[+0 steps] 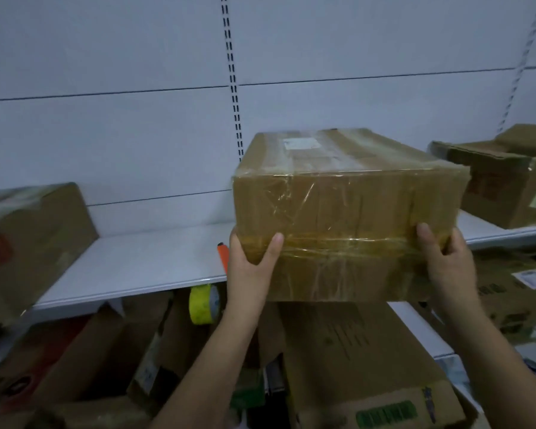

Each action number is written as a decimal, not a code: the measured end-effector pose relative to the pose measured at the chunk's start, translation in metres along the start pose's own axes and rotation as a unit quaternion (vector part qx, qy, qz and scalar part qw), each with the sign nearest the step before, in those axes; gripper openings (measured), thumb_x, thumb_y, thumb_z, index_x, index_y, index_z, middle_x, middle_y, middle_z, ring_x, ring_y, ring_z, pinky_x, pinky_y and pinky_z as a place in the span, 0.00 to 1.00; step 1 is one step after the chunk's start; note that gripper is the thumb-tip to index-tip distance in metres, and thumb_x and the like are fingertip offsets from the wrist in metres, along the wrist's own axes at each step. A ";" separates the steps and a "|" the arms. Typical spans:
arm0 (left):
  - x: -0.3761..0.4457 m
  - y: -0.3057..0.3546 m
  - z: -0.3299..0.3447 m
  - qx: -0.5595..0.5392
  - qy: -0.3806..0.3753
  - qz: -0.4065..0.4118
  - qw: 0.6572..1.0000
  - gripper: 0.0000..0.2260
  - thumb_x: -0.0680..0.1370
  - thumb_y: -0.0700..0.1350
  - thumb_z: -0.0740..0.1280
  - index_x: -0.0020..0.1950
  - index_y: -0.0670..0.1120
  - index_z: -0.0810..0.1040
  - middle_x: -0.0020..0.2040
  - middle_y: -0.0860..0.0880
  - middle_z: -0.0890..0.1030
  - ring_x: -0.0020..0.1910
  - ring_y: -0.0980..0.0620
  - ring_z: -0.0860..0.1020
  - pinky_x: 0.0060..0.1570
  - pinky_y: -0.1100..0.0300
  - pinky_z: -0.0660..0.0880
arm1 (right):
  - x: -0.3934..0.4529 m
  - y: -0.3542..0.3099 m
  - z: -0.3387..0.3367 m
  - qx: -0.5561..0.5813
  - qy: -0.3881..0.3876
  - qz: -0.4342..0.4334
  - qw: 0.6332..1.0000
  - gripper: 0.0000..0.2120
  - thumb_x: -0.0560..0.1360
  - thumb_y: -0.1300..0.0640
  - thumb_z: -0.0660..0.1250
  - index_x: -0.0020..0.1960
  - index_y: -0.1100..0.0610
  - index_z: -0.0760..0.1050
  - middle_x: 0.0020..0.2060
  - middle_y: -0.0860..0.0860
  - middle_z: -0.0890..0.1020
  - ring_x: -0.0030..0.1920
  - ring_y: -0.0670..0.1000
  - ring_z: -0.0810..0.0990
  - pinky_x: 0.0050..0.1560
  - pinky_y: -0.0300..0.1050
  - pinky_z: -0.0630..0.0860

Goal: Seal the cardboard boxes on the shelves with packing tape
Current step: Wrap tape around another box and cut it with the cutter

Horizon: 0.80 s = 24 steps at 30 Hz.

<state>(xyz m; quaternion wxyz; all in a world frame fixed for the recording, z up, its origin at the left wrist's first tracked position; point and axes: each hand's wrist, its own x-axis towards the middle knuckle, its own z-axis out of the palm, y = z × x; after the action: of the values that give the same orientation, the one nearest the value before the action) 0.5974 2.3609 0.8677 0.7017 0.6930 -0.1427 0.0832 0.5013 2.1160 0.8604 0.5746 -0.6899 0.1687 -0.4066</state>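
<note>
A brown cardboard box (338, 205) wrapped in shiny clear tape fills the middle of the head view, its near end sticking out past the white shelf (136, 264). My left hand (251, 258) grips its lower left corner, thumb on the front face. My right hand (446, 258) grips the lower right corner the same way. A yellow roll of packing tape (203, 305) hangs just below the shelf's front edge, left of my left wrist. An orange-handled tool (222, 253) lies on the shelf beside the box.
A taped box (28, 243) sits at the left end of the shelf and an opened box (502, 181) at the right. Below the shelf lie several cardboard boxes (369, 366). A white slotted back panel (167, 88) rises behind.
</note>
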 end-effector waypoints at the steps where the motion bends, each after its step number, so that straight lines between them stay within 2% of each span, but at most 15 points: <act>1: -0.002 0.003 -0.010 0.000 0.008 0.008 1.000 0.36 0.68 0.65 0.68 0.73 0.56 0.65 0.61 0.59 0.76 0.56 0.64 0.75 0.43 0.76 0.72 | -0.008 -0.005 0.005 0.006 0.002 -0.017 1.000 0.30 0.73 0.36 0.64 0.71 0.49 0.67 0.58 0.47 0.78 0.57 0.49 0.77 0.58 0.55 0.76; 4: -0.007 0.011 -0.046 -0.016 0.031 0.023 0.999 0.34 0.66 0.67 0.68 0.69 0.61 0.64 0.61 0.62 0.76 0.61 0.61 0.75 0.56 0.64 0.75 | -0.032 -0.023 0.027 0.014 0.002 -0.045 0.999 0.35 0.71 0.32 0.67 0.73 0.44 0.63 0.62 0.45 0.76 0.63 0.50 0.76 0.62 0.57 0.75; 6: -0.010 0.018 -0.078 -0.033 0.045 0.027 0.998 0.32 0.67 0.65 0.69 0.69 0.62 0.63 0.60 0.63 0.75 0.61 0.61 0.75 0.59 0.59 0.75 | -0.050 -0.037 0.050 0.020 -0.010 -0.049 0.999 0.42 0.66 0.26 0.67 0.74 0.41 0.59 0.66 0.44 0.74 0.66 0.51 0.73 0.64 0.58 0.73; 7: -0.010 0.022 -0.096 -0.037 0.057 0.034 0.997 0.32 0.68 0.64 0.70 0.69 0.61 0.63 0.60 0.64 0.75 0.61 0.63 0.75 0.60 0.59 0.74 | -0.060 -0.044 0.063 0.020 -0.018 -0.058 0.998 0.43 0.66 0.27 0.68 0.75 0.41 0.59 0.65 0.44 0.74 0.66 0.49 0.73 0.64 0.56 0.73; 10: -0.017 0.029 -0.158 -0.028 0.101 0.045 0.994 0.35 0.68 0.63 0.70 0.73 0.56 0.65 0.62 0.63 0.76 0.62 0.62 0.75 0.66 0.55 0.73 | -0.098 -0.067 0.109 0.032 -0.051 -0.091 0.994 0.35 0.72 0.38 0.68 0.74 0.46 0.60 0.60 0.41 0.75 0.58 0.37 0.74 0.57 0.39 0.73; 12: -0.022 0.026 -0.206 -0.031 0.125 0.037 0.991 0.33 0.68 0.65 0.72 0.71 0.59 0.68 0.63 0.61 0.77 0.63 0.60 0.76 0.66 0.51 0.74 | -0.127 -0.078 0.143 0.052 -0.079 -0.088 0.992 0.33 0.73 0.42 0.67 0.74 0.46 0.60 0.61 0.41 0.75 0.58 0.34 0.73 0.55 0.36 0.72; 14: -0.030 0.023 -0.254 -0.022 0.154 0.022 0.988 0.37 0.66 0.69 0.73 0.71 0.60 0.68 0.67 0.57 0.76 0.66 0.56 0.75 0.67 0.47 0.73 | -0.154 -0.083 0.176 0.069 -0.111 -0.077 0.988 0.32 0.72 0.42 0.68 0.74 0.42 0.61 0.63 0.39 0.75 0.60 0.34 0.73 0.56 0.37 0.73; 17: -0.042 0.014 -0.319 0.032 0.198 -0.005 0.980 0.49 0.65 0.72 0.71 0.79 0.54 0.58 0.75 0.52 0.70 0.72 0.50 0.70 0.70 0.44 0.70 | -0.193 -0.086 0.223 0.071 -0.162 -0.065 0.982 0.29 0.71 0.38 0.69 0.67 0.30 0.59 0.61 0.32 0.74 0.59 0.29 0.73 0.54 0.31 0.72; 19: -0.045 0.004 -0.356 0.060 0.208 -0.024 0.976 0.52 0.62 0.76 0.71 0.80 0.55 0.57 0.76 0.50 0.68 0.73 0.48 0.69 0.70 0.42 0.69 | -0.216 -0.078 0.250 0.061 -0.185 -0.056 0.979 0.32 0.70 0.35 0.70 0.69 0.32 0.58 0.64 0.36 0.74 0.61 0.35 0.74 0.58 0.37 0.73; 21: -0.044 -0.004 -0.384 0.093 0.197 -0.049 0.975 0.55 0.60 0.76 0.72 0.80 0.54 0.56 0.77 0.49 0.67 0.74 0.47 0.68 0.71 0.43 0.68 | -0.232 -0.068 0.272 0.036 -0.212 -0.043 0.976 0.38 0.70 0.37 0.70 0.74 0.38 0.56 0.67 0.43 0.73 0.65 0.44 0.73 0.64 0.46 0.74; 22: -0.042 -0.007 -0.394 0.102 0.186 -0.061 0.975 0.53 0.62 0.73 0.73 0.79 0.52 0.56 0.76 0.48 0.68 0.73 0.47 0.68 0.71 0.46 0.68 | -0.238 -0.065 0.280 0.023 -0.229 -0.041 0.972 0.40 0.69 0.38 0.70 0.76 0.41 0.55 0.69 0.44 0.72 0.67 0.46 0.72 0.66 0.50 0.74; 24: -0.035 -0.014 -0.410 0.125 0.175 -0.076 0.974 0.44 0.70 0.61 0.74 0.79 0.48 0.56 0.73 0.47 0.69 0.70 0.47 0.70 0.67 0.53 0.69 | -0.244 -0.064 0.295 -0.004 -0.254 -0.047 0.966 0.44 0.69 0.39 0.70 0.78 0.43 0.51 0.70 0.45 0.70 0.69 0.47 0.70 0.68 0.51 0.72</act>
<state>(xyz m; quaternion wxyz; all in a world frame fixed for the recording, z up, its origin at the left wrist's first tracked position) 0.6036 2.7716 0.8442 0.6277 0.7588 0.0468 0.1672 0.5599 2.4985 0.8278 0.5764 -0.7797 -0.0137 -0.2442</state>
